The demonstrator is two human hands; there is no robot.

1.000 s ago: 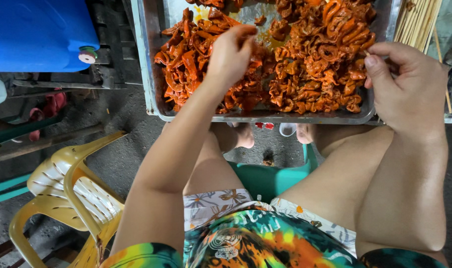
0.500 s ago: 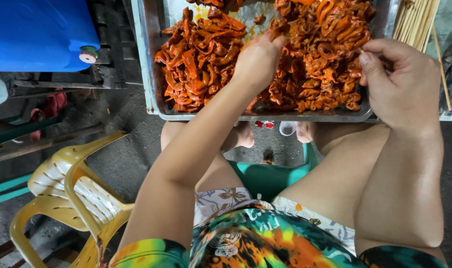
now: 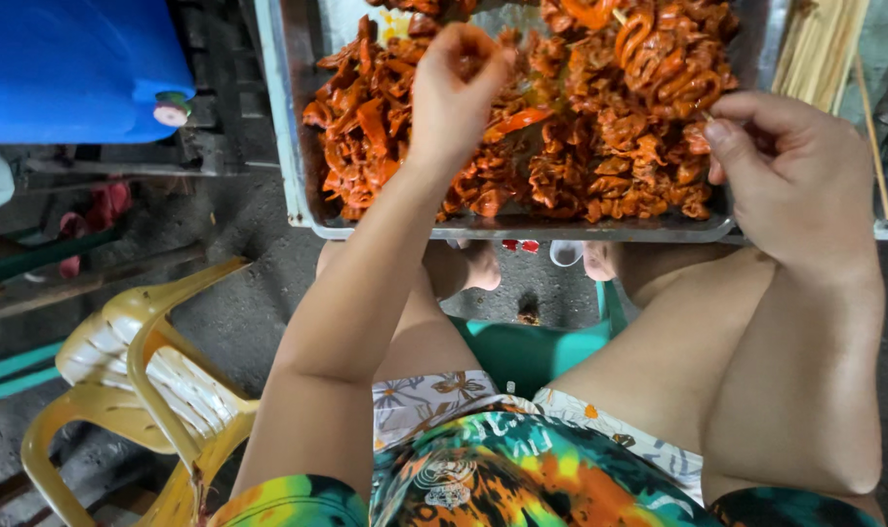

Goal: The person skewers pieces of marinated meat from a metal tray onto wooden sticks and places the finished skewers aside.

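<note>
Blue container: far left, at about ten o'clock from the seated person, on a dark rack; it plays no part in the handwork.

Yellow plastic chairs: stacked at about eight o'clock, low beside the person's left knee, well apart from the tray.

Metal tray: straight ahead at twelve o'clock, its near rim just above the knees, heaped with orange-red marinated meat pieces.

Left hand: reaching into the heap at about eleven o'clock, fingers pinched narrowly on a small orange piece lifted just above the pile.

Right hand: at about one o'clock, by the tray's right near corner, fingers curled close around what looks like a thin stick; only a tip shows at the fingertips, so I cannot say for certain what it holds.

Key relation: the pinched piece lies to the left of the right hand, toward its nine to ten o'clock, with the heap between them. The left hand is the one at the meat; the right hand waits nearer the tray's edge.

Bamboo skewers: a bundle at two o'clock, just beyond the tray's right wall, long axis running away from the person, nearest to the right hand.
</note>
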